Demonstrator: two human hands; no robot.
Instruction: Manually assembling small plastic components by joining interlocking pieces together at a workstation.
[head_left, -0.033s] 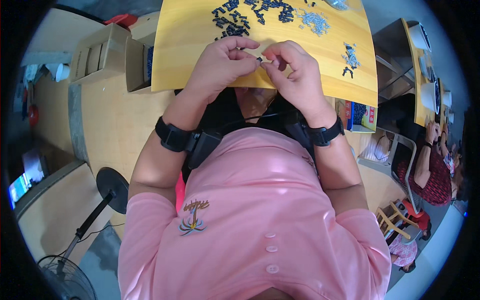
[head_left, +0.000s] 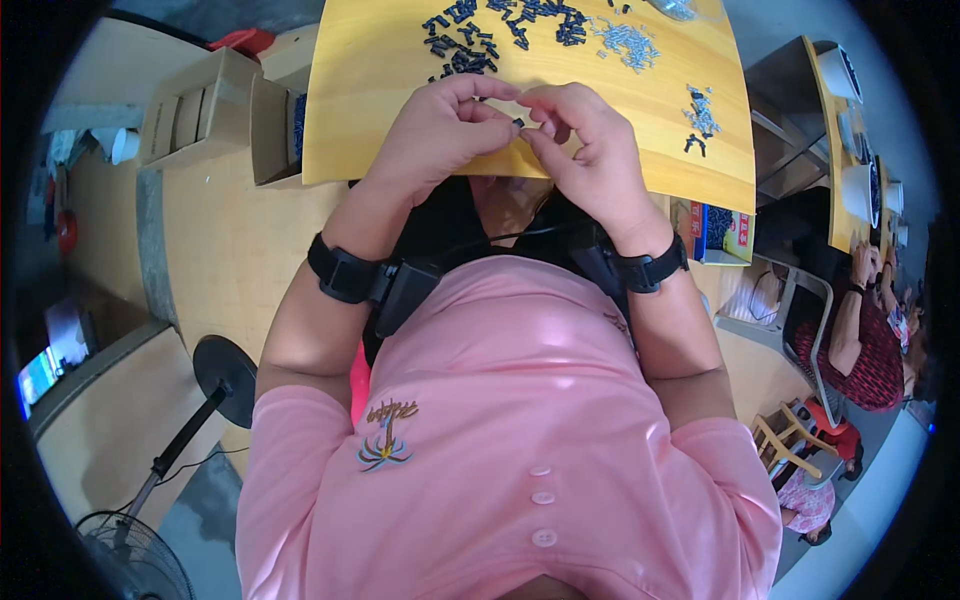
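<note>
Over the near edge of a yellow table (head_left: 380, 90), my left hand (head_left: 435, 130) and my right hand (head_left: 585, 140) meet fingertip to fingertip. Together they pinch a small black part (head_left: 518, 123). Both wrists carry black straps. Just beyond the hands lies a scatter of small black parts (head_left: 480, 35). A heap of small silver parts (head_left: 625, 40) sits further right, and a little mixed cluster (head_left: 700, 115) lies near the table's right edge.
Open cardboard boxes (head_left: 200, 110) stand left of the table. A floor fan (head_left: 130, 560) with a round base (head_left: 225, 370) is at lower left. At the right, another person (head_left: 860, 330) sits by a second table (head_left: 850, 100) with bowls, near a small wooden stool (head_left: 785, 430).
</note>
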